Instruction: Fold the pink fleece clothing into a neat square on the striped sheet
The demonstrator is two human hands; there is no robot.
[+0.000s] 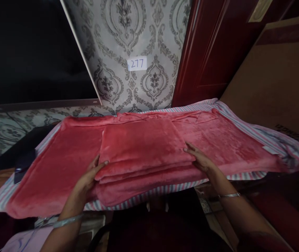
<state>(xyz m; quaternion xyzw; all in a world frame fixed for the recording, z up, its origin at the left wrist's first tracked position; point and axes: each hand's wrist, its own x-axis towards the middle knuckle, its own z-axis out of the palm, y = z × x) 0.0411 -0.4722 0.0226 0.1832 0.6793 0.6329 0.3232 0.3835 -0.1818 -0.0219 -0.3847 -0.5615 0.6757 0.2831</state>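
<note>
A plush coral-red blanket [141,140] is spread over the table, with its middle part folded into a thick layered stack. My left hand [91,173] is at the stack's left front corner, thumb on top and fingers along the side. On the right edge, my right hand [200,157] grips the stack, its fingers against the side fold. The parts of both hands tucked against the fabric are partly hidden. Beneath the blanket lies a striped pink, grey and white cloth [240,120], showing along the edges.
A large dark television screen [31,52] stands at the back left. Patterned wallpaper bears a paper label [137,63] reading 277. To the right are a dark red door [207,45] and a big cardboard box [277,80]. A black item [26,143] lies at the left end.
</note>
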